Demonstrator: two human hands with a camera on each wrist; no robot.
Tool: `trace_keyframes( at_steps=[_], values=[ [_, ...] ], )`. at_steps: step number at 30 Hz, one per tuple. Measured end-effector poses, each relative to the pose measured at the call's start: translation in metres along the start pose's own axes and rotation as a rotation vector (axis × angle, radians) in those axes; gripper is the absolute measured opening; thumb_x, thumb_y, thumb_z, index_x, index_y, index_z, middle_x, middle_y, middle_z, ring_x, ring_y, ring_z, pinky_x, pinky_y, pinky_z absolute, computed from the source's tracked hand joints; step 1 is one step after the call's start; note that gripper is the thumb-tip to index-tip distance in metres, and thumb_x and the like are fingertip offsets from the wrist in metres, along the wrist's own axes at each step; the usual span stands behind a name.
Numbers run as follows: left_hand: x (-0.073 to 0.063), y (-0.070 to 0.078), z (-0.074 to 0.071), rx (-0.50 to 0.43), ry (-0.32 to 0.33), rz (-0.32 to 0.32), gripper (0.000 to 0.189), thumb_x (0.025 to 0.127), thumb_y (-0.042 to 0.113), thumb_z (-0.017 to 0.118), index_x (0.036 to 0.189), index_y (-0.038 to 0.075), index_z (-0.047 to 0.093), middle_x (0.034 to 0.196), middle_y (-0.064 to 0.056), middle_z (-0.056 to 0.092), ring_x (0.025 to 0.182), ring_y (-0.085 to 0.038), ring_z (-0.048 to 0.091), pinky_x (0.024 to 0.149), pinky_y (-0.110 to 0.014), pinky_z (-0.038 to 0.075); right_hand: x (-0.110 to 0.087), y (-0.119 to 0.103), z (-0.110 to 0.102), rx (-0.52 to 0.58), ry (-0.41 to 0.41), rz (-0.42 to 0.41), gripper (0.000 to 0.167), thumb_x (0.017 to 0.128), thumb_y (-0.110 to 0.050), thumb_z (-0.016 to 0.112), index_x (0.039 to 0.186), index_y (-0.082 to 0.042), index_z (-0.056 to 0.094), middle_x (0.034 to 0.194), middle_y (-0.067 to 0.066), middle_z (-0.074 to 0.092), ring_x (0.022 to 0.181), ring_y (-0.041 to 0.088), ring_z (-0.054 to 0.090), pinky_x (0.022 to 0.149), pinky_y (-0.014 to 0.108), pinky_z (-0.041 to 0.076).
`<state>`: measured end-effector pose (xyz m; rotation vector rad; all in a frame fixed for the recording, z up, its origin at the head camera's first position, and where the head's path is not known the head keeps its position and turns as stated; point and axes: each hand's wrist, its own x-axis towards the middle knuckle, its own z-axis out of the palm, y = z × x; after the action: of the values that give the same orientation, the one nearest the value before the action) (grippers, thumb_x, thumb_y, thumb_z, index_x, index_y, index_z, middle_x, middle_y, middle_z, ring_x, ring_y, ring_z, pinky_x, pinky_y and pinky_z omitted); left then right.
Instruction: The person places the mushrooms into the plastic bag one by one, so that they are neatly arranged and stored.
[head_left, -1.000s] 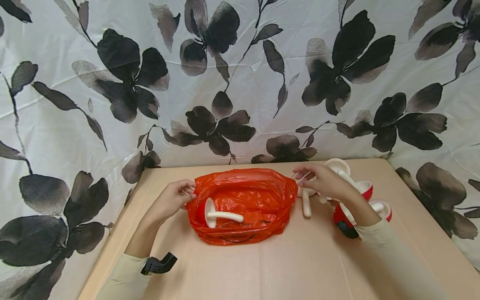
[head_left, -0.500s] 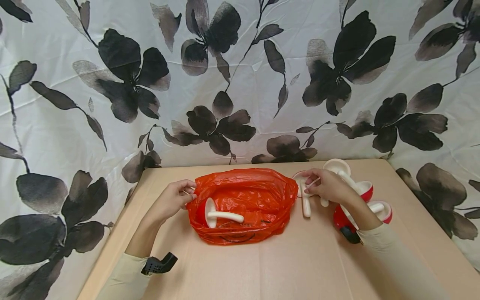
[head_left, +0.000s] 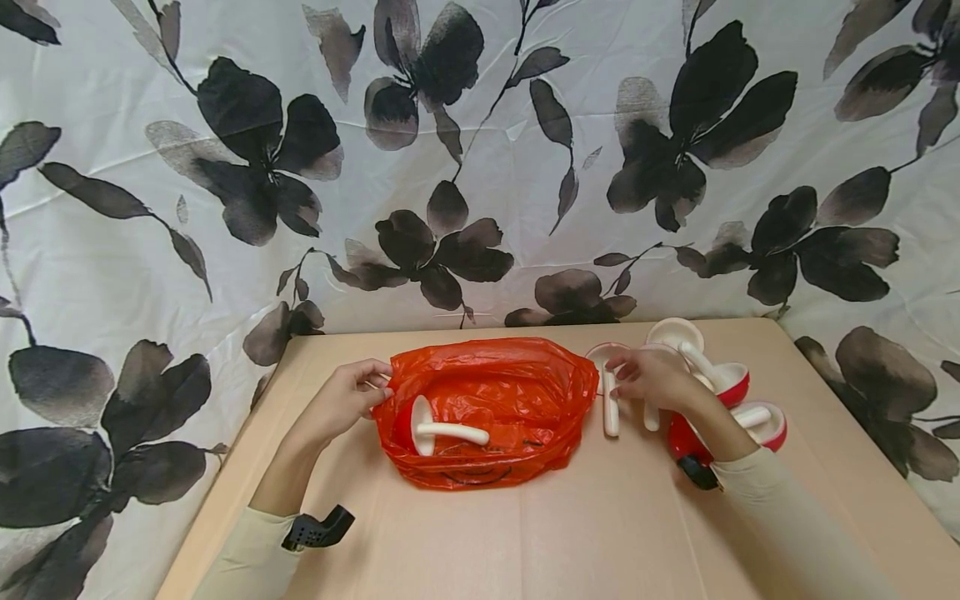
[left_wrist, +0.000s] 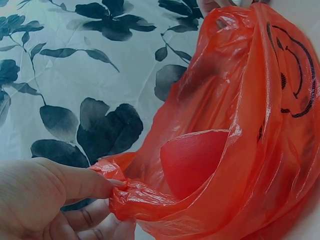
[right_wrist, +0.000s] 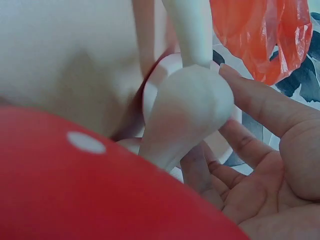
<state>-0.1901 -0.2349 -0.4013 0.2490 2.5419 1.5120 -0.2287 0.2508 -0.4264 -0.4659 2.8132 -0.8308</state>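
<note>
A red plastic bag (head_left: 551, 417) lies with its mouth spread wide. Inside is a toy mushroom (head_left: 450, 431) with a red cap and white stem; its cap also shows in the left wrist view. My left hand (head_left: 341, 400) pinches the bag's left rim between thumb and fingers. My right hand (head_left: 656, 379) is right of the bag, over several toy mushrooms. In the right wrist view, my right fingers (right_wrist: 245, 142) and thumb are spread beside a white mushroom stem (right_wrist: 192, 112). Closest to the bag lies another mushroom (head_left: 611, 412), stem toward me. My hand partly hides the group.
More mushrooms, one at the back (head_left: 675, 332), one at the right (head_left: 768, 425), lie around the right forearm. Everything rests on a light wooden table (head_left: 480, 542). A floral cloth (head_left: 525, 192) hangs behind the table's far edge. A black strap piece (head_left: 322, 529) is on the left wrist.
My right hand has let go of the bag's right edge and moved right, over the mushrooms. The left hand and the bag have stayed in place.
</note>
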Motion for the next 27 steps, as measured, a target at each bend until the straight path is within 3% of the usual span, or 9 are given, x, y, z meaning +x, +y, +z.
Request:
trace_keyframes(
  at_steps=[10, 16, 27],
  values=[
    [0.0004, -0.0024, -0.0018, 0.001, -0.004, 0.004, 0.022, 0.095, -0.004, 0.061, 0.117, -0.004, 0.064, 0.099, -0.021, 0.065, 0.082, -0.027, 0.067, 0.063, -0.034, 0.061, 0.0003, -0.0001, 0.0026, 0.056, -0.075, 0.02, 0.038, 0.091, -0.016, 0.075, 0.126, -0.004, 0.065, 0.1, 0.01, 0.077, 0.084, 0.021, 0.069, 0.07, 0.029, 0.057],
    [0.0002, -0.0035, -0.002, 0.004, -0.005, 0.004, 0.022, 0.095, -0.003, 0.061, 0.117, -0.003, 0.064, 0.098, -0.019, 0.065, 0.081, -0.027, 0.066, 0.064, -0.036, 0.061, 0.0012, 0.0008, 0.0044, 0.013, -0.06, -0.002, 0.044, 0.092, -0.028, 0.076, 0.129, -0.008, 0.065, 0.095, 0.003, 0.076, 0.081, 0.016, 0.067, 0.073, 0.028, 0.053],
    [0.0008, -0.0044, -0.0018, 0.007, -0.003, 0.008, 0.021, 0.095, -0.004, 0.06, 0.116, -0.003, 0.064, 0.098, -0.019, 0.065, 0.081, -0.027, 0.066, 0.065, -0.038, 0.062, 0.0018, -0.0022, 0.0076, 0.019, -0.041, 0.021, 0.044, 0.09, -0.028, 0.078, 0.124, -0.005, 0.062, 0.092, 0.004, 0.067, 0.077, 0.017, 0.058, 0.072, 0.031, 0.052]
  ],
)
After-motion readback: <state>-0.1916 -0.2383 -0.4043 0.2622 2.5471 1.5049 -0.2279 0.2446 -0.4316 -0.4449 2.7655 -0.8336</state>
